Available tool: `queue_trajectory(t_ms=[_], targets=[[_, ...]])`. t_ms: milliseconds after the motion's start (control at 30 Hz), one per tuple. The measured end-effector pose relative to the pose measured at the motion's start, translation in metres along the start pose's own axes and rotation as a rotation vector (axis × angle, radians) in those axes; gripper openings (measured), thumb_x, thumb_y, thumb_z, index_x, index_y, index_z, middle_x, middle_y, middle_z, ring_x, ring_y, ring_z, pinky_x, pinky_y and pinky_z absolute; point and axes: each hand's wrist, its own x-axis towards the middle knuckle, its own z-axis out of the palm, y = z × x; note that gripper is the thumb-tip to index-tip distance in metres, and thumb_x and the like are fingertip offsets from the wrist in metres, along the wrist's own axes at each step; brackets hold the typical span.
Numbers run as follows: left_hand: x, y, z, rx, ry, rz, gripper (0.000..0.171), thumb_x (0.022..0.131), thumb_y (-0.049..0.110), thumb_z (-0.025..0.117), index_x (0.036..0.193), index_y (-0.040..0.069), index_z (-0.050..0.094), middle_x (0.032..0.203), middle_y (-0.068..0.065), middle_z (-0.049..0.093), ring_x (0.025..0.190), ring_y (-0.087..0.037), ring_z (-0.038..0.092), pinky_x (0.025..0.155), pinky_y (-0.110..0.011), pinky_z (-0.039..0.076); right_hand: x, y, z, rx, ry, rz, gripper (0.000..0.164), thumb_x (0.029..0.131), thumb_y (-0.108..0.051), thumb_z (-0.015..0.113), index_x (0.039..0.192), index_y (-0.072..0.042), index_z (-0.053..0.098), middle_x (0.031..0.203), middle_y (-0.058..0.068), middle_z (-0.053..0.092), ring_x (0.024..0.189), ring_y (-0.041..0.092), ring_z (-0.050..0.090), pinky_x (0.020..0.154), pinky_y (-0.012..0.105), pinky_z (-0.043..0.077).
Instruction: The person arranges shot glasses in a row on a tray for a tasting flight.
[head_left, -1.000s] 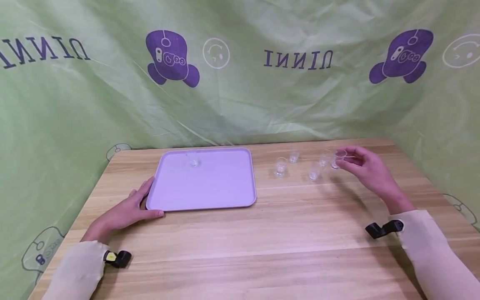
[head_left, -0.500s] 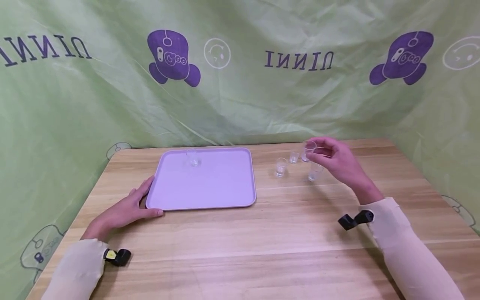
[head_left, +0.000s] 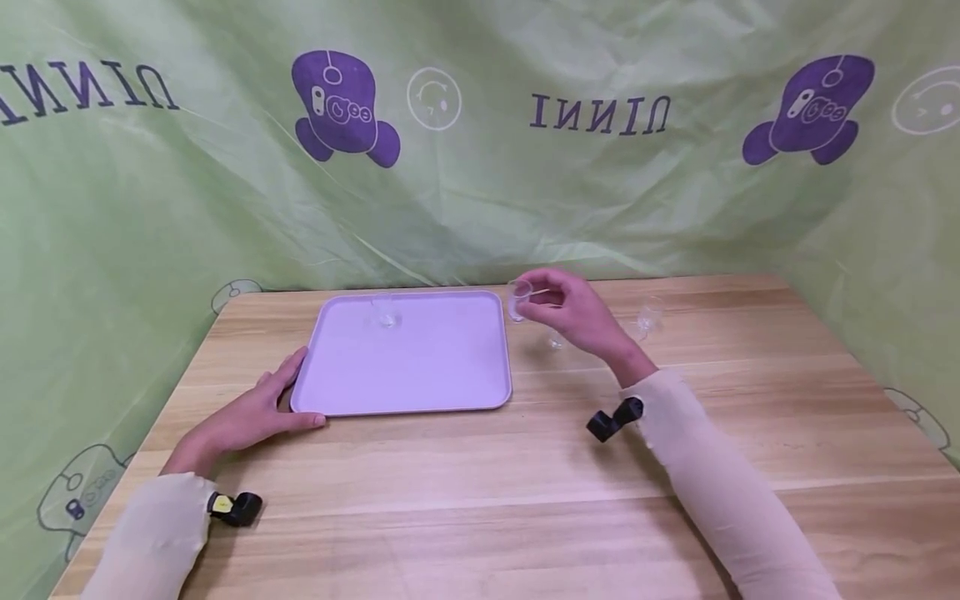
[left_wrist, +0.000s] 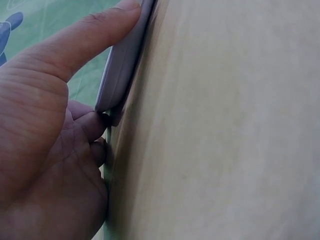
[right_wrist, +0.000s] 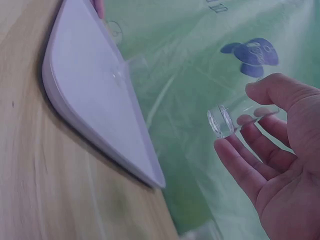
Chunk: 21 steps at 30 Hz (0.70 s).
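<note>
My right hand (head_left: 581, 317) pinches a small clear shot glass (right_wrist: 221, 120) between thumb and fingers, beside the far right corner of the lilac tray (head_left: 408, 367). The glass is upright in the head view, and its thick base shows in the right wrist view. My left hand (head_left: 251, 417) touches the tray's near left corner, the thumb straight along the front edge and the fingers at the left side. Another shot glass (head_left: 387, 315) stands near the tray's back edge. To the right of the tray, one more glass (head_left: 555, 339) is partly covered by my right hand.
A further shot glass (head_left: 649, 317) stands on the wooden table (head_left: 465, 500), right of my right wrist. Behind the table hangs a green printed cloth (head_left: 480, 217). Each sleeve carries a small black camera, one on the right cuff (head_left: 615, 419).
My right hand has carried the shot glass leftward, from the right end of the glasses over to the tray's right edge. My left hand has stayed at the tray's corner.
</note>
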Motion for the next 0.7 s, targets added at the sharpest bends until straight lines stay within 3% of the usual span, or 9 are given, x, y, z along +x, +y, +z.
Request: queue_trajectory(t_ms=[267, 500, 700], targets=[[-0.001, 0.002, 0.000, -0.011, -0.013, -0.032, 0.119, 0.088, 0.038, 0.083, 0.167, 0.015, -0.003, 0.170, -0.023, 0.001, 0.150, -0.052, -0.002, 0.112, -0.076, 0.007, 0.025, 0.003, 0.045, 0.046, -0.052, 0.013, 0.032, 0.093, -0.005, 0.077, 0.122, 0.001, 0.066, 0.117, 0.013, 0.069, 0.105, 0.029, 0.069, 0.090, 0.036, 0.058], [0.001, 0.002, -0.002, 0.008, -0.009, -0.025, 0.119, 0.088, 0.038, 0.083, 0.167, 0.014, -0.003, 0.169, -0.024, 0.002, 0.149, -0.053, 0.000, 0.112, -0.076, 0.008, 0.044, 0.004, 0.081, 0.061, -0.081, 0.001, 0.034, 0.093, -0.004, 0.077, 0.123, 0.005, 0.065, 0.118, 0.014, 0.069, 0.105, 0.028, 0.070, 0.089, 0.033, 0.058], [-0.001, 0.002, -0.001, -0.010, -0.006, -0.017, 0.118, 0.088, 0.036, 0.083, 0.166, 0.013, -0.002, 0.170, -0.023, 0.002, 0.149, -0.054, -0.006, 0.111, -0.077, 0.004, 0.053, 0.004, 0.107, 0.074, -0.117, 0.006, 0.032, 0.093, -0.004, 0.077, 0.122, 0.004, 0.067, 0.117, 0.014, 0.069, 0.106, 0.027, 0.069, 0.090, 0.030, 0.056]])
